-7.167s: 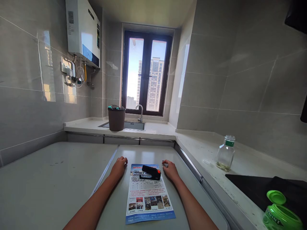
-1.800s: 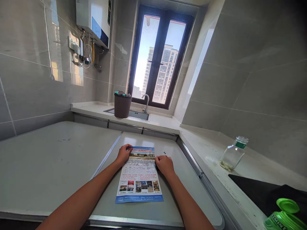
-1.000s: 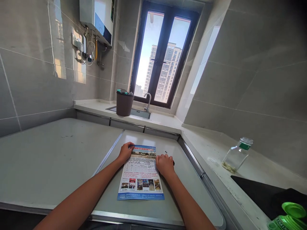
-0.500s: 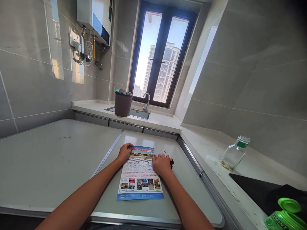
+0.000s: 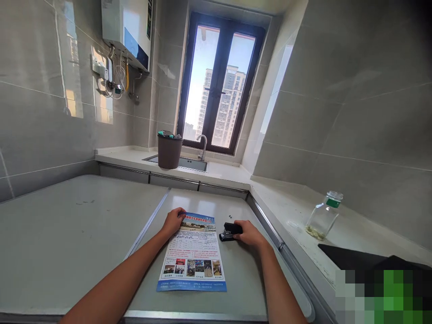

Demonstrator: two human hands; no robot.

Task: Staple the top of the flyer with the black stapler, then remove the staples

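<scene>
A printed flyer [image 5: 192, 252] with a blue header, text and a row of photos lies on the light table. My left hand [image 5: 173, 222] pinches its upper left corner, thumb and fingers closed on the paper. To the right of the sheet, my right hand [image 5: 249, 233] is wrapped around the rear of a black stapler [image 5: 230, 231]. The stapler's jaw end points left toward the flyer's right edge, with a small gap between them. Two tiny dark bits [image 5: 230, 216] lie on the table just beyond the stapler.
Across the light folding table [image 5: 84, 234] runs a seam left of the flyer. A glass jar [image 5: 322, 218] stands on the right counter, near a black panel [image 5: 357, 258]. Behind are a brown bucket [image 5: 169, 152], a sink and a faucet [image 5: 202, 146]. Pixelation covers the lower right corner.
My right hand has left the flyer's right edge and moved right, taking hold of the stapler. My left hand stays on the upper left corner. The view has shifted slightly.
</scene>
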